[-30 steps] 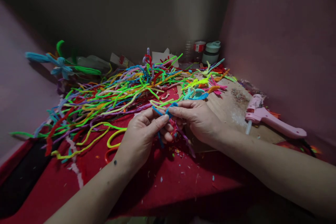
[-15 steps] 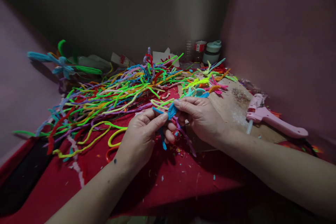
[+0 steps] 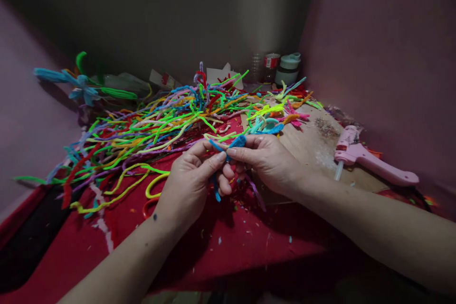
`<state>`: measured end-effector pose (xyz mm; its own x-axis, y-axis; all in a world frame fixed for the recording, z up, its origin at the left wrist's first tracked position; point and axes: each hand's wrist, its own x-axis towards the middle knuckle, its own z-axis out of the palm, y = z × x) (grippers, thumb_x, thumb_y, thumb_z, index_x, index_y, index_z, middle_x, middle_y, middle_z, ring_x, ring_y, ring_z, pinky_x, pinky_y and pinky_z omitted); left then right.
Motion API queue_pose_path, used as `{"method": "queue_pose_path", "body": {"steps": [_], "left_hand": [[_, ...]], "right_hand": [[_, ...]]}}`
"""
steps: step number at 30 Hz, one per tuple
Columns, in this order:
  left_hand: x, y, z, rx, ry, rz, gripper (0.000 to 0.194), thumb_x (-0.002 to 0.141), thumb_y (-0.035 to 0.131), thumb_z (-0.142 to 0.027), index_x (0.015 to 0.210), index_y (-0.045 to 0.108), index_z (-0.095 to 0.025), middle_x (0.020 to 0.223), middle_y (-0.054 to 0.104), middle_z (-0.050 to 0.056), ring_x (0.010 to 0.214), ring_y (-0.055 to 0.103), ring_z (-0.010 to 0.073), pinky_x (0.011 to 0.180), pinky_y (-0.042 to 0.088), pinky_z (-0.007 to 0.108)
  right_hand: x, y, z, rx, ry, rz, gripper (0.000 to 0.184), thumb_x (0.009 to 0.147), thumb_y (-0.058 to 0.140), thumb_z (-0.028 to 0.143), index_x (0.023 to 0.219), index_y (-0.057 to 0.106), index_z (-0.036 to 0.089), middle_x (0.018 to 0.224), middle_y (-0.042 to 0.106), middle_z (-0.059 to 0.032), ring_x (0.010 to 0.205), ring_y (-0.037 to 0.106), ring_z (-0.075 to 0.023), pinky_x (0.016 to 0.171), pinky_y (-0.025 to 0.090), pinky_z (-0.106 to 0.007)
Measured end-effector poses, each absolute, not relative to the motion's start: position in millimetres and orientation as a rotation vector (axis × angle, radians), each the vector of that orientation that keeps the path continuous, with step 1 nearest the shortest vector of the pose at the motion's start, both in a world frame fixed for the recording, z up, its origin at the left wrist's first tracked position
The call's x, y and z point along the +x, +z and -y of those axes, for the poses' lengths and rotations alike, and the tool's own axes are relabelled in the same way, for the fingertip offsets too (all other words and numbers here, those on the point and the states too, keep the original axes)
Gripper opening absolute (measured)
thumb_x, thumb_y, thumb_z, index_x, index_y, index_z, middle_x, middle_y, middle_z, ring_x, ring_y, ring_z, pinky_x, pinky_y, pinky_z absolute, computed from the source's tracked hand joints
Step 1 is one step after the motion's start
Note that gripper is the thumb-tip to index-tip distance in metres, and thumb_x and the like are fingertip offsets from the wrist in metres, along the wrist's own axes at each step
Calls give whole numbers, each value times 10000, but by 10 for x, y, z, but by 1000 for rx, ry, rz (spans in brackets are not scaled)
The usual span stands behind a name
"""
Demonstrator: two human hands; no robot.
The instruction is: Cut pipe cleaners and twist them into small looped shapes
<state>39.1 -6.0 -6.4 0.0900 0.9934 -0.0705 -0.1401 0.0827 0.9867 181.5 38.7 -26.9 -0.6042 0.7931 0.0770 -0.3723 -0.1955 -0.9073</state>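
Note:
A bent blue pipe cleaner [image 3: 238, 142] is held between both hands above the red cloth. My left hand [image 3: 197, 168] pinches it with thumb and forefinger, and a tail of it hangs below those fingers. Opposite, my right hand [image 3: 265, 156] is closed on the same piece, its thumb near the left fingertips. A flat blue loop sticks up between the hands. Where the strands cross is partly hidden by the fingers. Just behind lies a heap of colourful pipe cleaners [image 3: 171, 121].
A pink glue gun [image 3: 370, 159] lies on cardboard [image 3: 306, 140] at the right. Yellow-handled scissors [image 3: 153, 186] sit beside my left wrist. A lidded cup [image 3: 288, 70] and a red-labelled bottle [image 3: 271, 64] stand at the back. A blue pipe-cleaner flower [image 3: 83, 89] is at far left.
My right hand has shifted its grip down, its thumb now lower and closer to the left thumb. The blue loop now shows above the fingers.

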Motion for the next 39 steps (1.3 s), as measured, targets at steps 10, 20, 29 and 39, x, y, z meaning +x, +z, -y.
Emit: {"method": "queue_pose_path", "body": {"steps": [10,20,29,39], "left_hand": [[386,-103,65,1150,1220,-1092,35,793,602,-191,822,584,-183,630,638,-28,427,545,64,437,423,160],[281,-50,54,1448,1213,-1208,123,776,606,-200,874,679,-208,760,678,6,621,619,116,604,503,225],[264,-12,31,1224,818,-1083,158,824,553,-289,768,573,-143,637,618,-2,354,436,28,357,303,149],[168,-191,90,2968,1017,-1551,196,801,561,-186,957,678,-209,785,695,67,716,618,179,699,435,287]], "right_hand": [[1793,-227,-386,-717,1829,1237,122,681,604,144,571,555,124,517,566,10,409,436,-52,404,326,-189],[1804,-191,-396,-736,1842,1200,159,646,611,149,553,483,156,447,481,59,374,388,-46,382,283,-190],[1851,-158,-298,-717,1414,1583,58,741,520,122,706,556,151,634,574,31,573,535,-78,554,406,-207],[1774,-179,-356,-766,2153,900,141,623,582,125,526,482,140,469,465,45,380,335,-37,364,244,-184]]}}
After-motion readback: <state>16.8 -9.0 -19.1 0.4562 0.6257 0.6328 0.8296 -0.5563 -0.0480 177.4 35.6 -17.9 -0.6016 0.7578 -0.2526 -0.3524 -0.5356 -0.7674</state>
